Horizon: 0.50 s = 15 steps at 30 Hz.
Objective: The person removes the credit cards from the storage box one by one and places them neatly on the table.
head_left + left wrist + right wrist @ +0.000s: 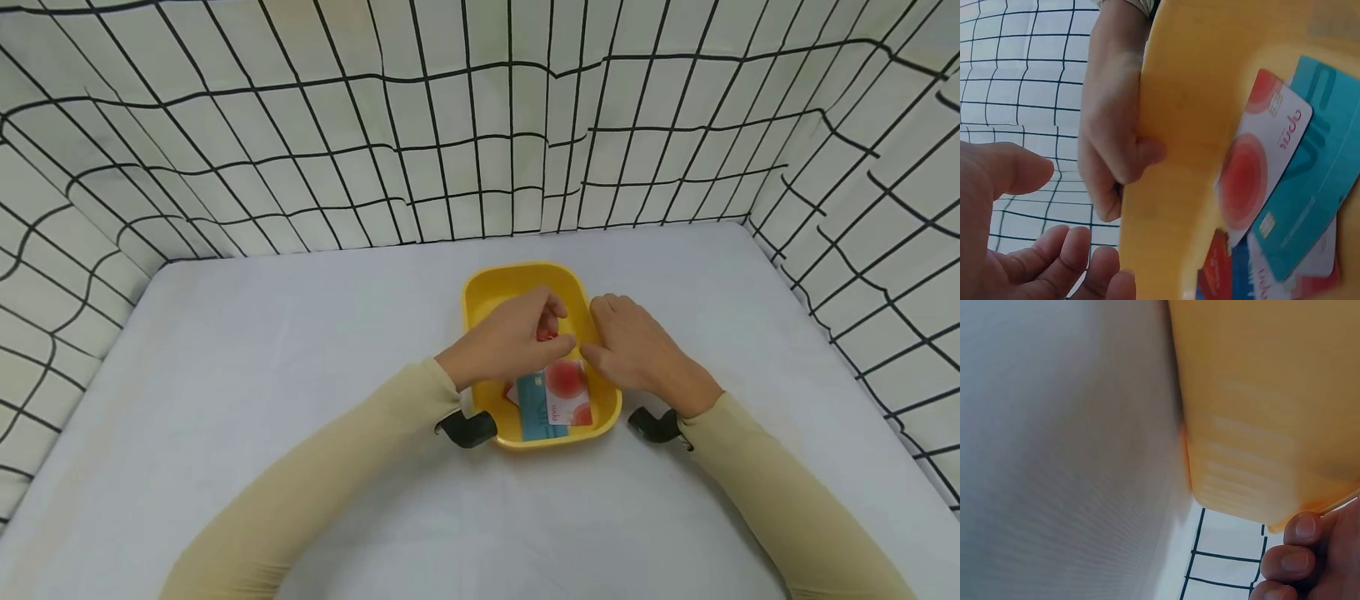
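A yellow plastic tray [498, 290] sits on the white surface. Several bank cards lie loosely in it: a white card with red circles [1260, 156] overlaps a teal card [1310, 169], and a red card [1213, 269] pokes out below them. My left hand [517, 337] hovers over the middle of the tray, thumb and loosely bent fingers spread apart with nothing between them. On the right side my right hand [641, 350] grips the tray's rim, thumb inside the wall and curled fingers outside. Part of the card pile is hidden under my left hand in the head view.
Black wire grid panels [450, 137] with white behind them enclose the back and both sides. White cloth [300, 350] covers the tabletop around the tray. A black wrist camera [468, 427] sits by the left cuff, another black camera [654, 425] by the right.
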### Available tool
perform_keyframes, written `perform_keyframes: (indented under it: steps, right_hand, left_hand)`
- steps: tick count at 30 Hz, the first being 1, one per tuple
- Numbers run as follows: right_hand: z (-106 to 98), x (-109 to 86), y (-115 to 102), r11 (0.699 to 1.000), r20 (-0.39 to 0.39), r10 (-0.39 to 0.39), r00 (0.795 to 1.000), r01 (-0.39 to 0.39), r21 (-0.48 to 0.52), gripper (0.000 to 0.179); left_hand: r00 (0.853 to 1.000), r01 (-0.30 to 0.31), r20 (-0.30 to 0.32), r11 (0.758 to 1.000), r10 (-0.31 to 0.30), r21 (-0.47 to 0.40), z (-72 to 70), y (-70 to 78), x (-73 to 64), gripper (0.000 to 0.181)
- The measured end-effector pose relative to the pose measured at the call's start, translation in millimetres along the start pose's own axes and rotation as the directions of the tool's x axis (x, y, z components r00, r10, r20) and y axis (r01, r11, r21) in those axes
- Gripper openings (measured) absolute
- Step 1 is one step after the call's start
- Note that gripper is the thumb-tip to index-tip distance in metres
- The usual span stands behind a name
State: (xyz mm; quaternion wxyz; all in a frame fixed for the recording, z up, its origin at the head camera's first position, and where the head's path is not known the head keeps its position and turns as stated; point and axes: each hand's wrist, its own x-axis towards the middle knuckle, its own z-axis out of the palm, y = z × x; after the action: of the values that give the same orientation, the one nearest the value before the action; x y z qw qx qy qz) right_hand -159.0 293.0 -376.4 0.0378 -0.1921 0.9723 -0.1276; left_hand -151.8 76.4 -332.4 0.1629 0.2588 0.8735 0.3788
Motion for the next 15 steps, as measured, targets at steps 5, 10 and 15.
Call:
perform_keyframes:
  steps: [5, 10, 15]
  right_hand:
    - [0, 0.9, 0, 1.000, 0.001, 0.000, 1.000, 0.000, 0.010, 0.026]
    - [2, 0.3, -1, 1.000, 0.014, 0.004, 1.000, -0.004, 0.006, 0.026]
    - [1, 1.1, 1, 1.000, -0.005, -0.014, 1.000, 0.014, -0.003, 0.023]
  left_hand:
    - [0.993, 0.091, 0.077, 0.993, -0.085, -0.081, 7.9, -0.7, 7.8, 0.043]
    - [0.983, 0.147, 0.126, 0.983, -0.133, -0.113, 15.6, -0.7, 11.6, 0.044]
    - [0.983, 0.149, 0.130, 0.976, -0.129, -0.156, 18.7, -2.2, 15.9, 0.040]
